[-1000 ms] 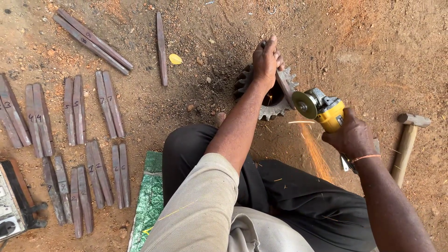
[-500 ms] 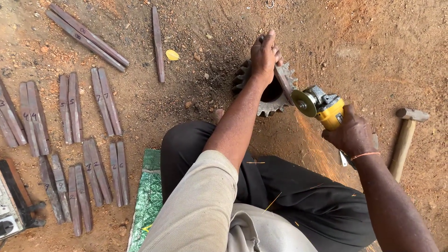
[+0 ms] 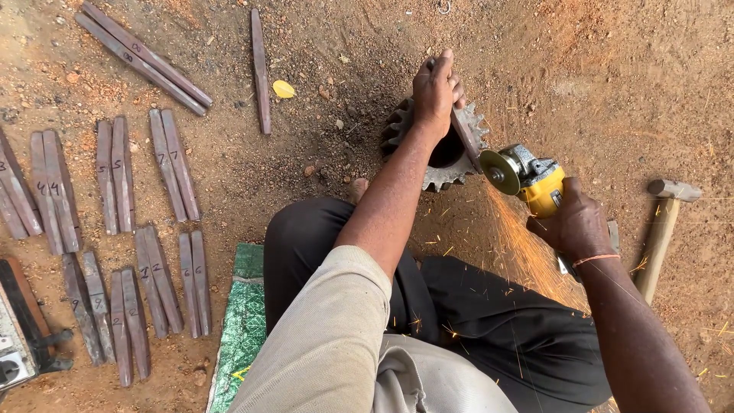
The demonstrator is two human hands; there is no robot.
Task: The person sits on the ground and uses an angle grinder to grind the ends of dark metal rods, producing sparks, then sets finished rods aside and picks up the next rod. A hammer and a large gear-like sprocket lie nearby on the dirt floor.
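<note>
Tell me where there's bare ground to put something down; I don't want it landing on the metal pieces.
Bare dirt lies above the hammer at upper right, and between the lone bar and the toothed gear. The left side is crowded with paired metal strips. Sparks fly below the grinder near the right hand.

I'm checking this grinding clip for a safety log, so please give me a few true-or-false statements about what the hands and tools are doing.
1. The right hand grips a yellow angle grinder. True.
2. The left hand holds a metal bar on a toothed gear. True.
3. Sparks are flying. True.
4. The hammer is in the left hand. False: it lies on the dirt, to the right.
5. The paired bars are stacked on a bench. False: they lie in rows on the ground.
</note>
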